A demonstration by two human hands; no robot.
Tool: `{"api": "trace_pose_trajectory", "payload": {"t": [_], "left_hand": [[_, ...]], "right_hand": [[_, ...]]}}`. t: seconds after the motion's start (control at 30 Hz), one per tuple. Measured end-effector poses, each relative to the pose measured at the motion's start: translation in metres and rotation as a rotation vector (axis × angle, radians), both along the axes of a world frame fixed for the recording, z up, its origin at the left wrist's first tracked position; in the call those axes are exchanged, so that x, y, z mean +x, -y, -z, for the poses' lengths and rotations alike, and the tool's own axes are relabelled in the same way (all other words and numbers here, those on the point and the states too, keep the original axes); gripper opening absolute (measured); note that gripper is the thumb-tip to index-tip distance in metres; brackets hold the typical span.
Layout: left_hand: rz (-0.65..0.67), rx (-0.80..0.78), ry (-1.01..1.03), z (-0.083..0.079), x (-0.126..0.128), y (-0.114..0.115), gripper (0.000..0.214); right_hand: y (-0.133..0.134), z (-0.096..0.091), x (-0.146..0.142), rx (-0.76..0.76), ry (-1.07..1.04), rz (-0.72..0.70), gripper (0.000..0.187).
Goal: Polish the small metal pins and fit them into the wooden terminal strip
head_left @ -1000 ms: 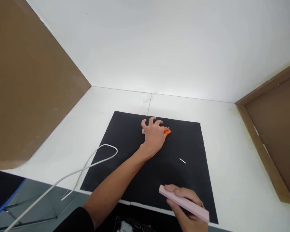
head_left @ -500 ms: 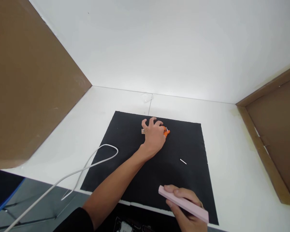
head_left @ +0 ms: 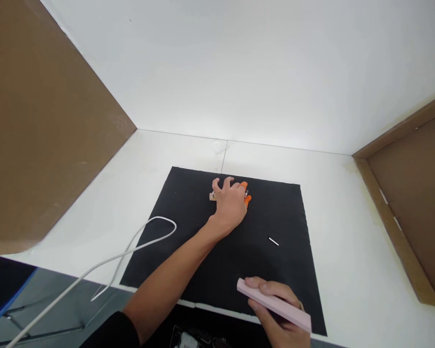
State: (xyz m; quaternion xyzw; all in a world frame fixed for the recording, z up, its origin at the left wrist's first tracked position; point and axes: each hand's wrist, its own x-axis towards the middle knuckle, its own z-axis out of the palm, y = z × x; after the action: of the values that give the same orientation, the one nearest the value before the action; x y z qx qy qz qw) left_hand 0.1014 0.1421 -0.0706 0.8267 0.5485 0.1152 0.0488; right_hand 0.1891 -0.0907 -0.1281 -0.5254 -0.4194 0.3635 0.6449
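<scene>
My left hand (head_left: 230,203) reaches over the far middle of the black mat (head_left: 199,263), its fingers bent downward. Beneath its right side sits an orange-and-metal thing (head_left: 248,199), mostly covered by the palm, so its kind is unclear. A small beige piece with metal on it (head_left: 212,196) pokes out at the left of the fingers; whether the two are joined is hidden. In the near right, my right hand (head_left: 275,309) grips a long pale pink bar (head_left: 271,300) between thumb and fingers. A short silver rod (head_left: 273,241) lies on the mat between the hands.
A white cable (head_left: 130,250) loops over the mat's left edge and off the white table (head_left: 333,232). Brown panels (head_left: 50,121) stand at left and right, with a white wall behind. A clear scrap (head_left: 218,146) lies near that wall. Dark items sit below the front edge.
The orange-and-metal thing has turned and shifted slightly left under my left hand, showing two orange parts apart. My right hand and the pink bar are nearly still.
</scene>
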Motion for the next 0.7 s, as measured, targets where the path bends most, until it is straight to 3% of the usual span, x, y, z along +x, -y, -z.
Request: {"api": "trace_pose_trajectory", "payload": {"t": [0.3,0.7], "left_hand": [[-0.006,-0.024,0.002,-0.004,0.002,-0.006,0.039],[0.115,-0.069,0.028,-0.012,0.000,-0.010,0.038]], "right_hand": [[0.000,0.001,0.001,-0.002,0.004,0.002,0.017],[0.001,-0.001,0.001,-0.001,0.022,0.005,0.016]]}}
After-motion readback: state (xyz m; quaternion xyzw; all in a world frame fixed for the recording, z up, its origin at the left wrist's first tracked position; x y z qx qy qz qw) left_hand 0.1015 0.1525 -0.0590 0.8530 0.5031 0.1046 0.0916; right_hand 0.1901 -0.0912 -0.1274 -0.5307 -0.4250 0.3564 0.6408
